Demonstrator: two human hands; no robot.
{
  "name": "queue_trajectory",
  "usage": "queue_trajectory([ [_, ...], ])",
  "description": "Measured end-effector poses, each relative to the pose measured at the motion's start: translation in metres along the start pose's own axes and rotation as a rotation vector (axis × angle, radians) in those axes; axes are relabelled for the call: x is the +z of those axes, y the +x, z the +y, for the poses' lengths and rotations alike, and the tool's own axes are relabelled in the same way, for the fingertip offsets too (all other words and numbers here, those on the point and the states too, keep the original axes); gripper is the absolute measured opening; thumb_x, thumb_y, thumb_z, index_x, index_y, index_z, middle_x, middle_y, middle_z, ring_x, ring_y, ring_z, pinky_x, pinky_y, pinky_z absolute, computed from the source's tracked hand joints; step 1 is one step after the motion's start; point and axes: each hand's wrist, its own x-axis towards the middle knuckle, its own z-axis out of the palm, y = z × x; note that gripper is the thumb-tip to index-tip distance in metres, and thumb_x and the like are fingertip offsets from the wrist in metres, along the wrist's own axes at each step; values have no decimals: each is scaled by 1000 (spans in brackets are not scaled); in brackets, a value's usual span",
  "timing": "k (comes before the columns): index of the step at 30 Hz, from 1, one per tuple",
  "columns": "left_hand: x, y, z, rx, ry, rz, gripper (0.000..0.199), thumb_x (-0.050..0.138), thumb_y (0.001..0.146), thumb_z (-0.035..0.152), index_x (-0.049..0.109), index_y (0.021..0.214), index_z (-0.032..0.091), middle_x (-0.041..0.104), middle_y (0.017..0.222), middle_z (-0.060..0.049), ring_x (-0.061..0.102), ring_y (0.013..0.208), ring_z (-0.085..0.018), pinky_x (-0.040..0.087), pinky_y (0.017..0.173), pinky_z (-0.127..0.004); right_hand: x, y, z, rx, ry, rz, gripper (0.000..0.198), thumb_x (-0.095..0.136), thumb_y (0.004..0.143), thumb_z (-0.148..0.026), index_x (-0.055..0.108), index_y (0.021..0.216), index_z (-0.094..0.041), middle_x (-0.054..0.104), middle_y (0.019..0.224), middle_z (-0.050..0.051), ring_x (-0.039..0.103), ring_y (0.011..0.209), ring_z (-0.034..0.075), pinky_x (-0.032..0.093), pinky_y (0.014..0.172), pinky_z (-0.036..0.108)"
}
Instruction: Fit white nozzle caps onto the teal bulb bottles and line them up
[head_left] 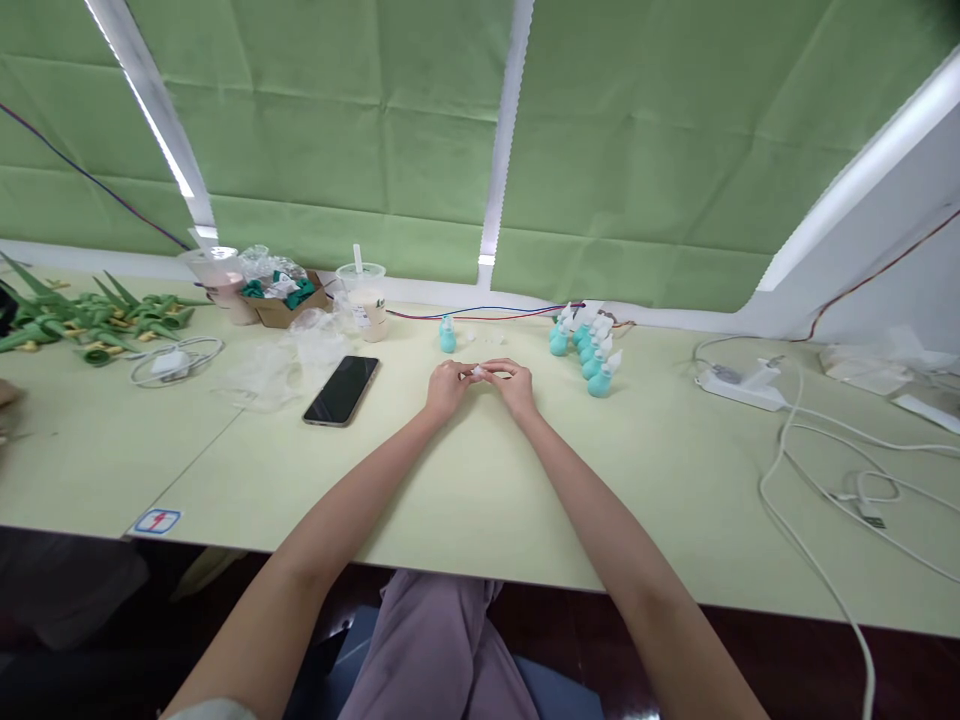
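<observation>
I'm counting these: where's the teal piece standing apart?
In the head view, the lone teal piece stands just left of centre, beyond the left hand and right of the nearest cup.

The person wears loose, dusty-mauve trousers (431,655), the plain cloth falling in soft folds and creases over the legs. The pale greyish edge of a sleeve (212,711) shows high on the left arm (360,505). Below it the forearm is bare, as are the slim-fingered left hand (447,390) and right hand (514,386).
</observation>
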Motion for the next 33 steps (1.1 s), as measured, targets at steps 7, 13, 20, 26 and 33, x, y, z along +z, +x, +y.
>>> queue_trajectory([
  [7,2,1,-1,-17,13,-1,24,65,82,26,72,104,25,72,82,-1,55,71,-14,40,70,-25,-4,4,5,50,-31,4,24,78,59,-42,75,68,-21,70,77,4,66,79,20,50,74,31],
  [13,2,0,0,-26,23,-7,23,65,81,25,73,102,27,72,83,0,55,72,-14,41,72,-25,-4,4,6,45,-50,4,26,77,60,-45,75,68,-20,70,73,3,65,75,18,49,70,29],
  [20,3,2,-3,-28,7,13,22,66,80,25,73,101,25,72,82,-1,56,72,-14,40,70,-24,-1,2,4,-70,-173,37,27,72,68,-47,75,70,-21,68,71,3,63,69,16,46,60,26],
  [26,2,3,-3,-32,-36,27,21,67,79,26,74,98,22,73,81,-2,53,68,-13,38,67,-24,-1,2,4,-111,-224,44,23,68,73,-45,76,71,-22,68,71,2,63,69,15,45,58,25],
  [33,4,4,-8,-63,-87,0,21,67,77,28,75,95,22,73,78,-1,54,66,-12,39,66,-23,-1,1,3,-119,-270,44,20,69,73,-41,74,67,-23,68,71,1,62,67,15,46,60,26],
])
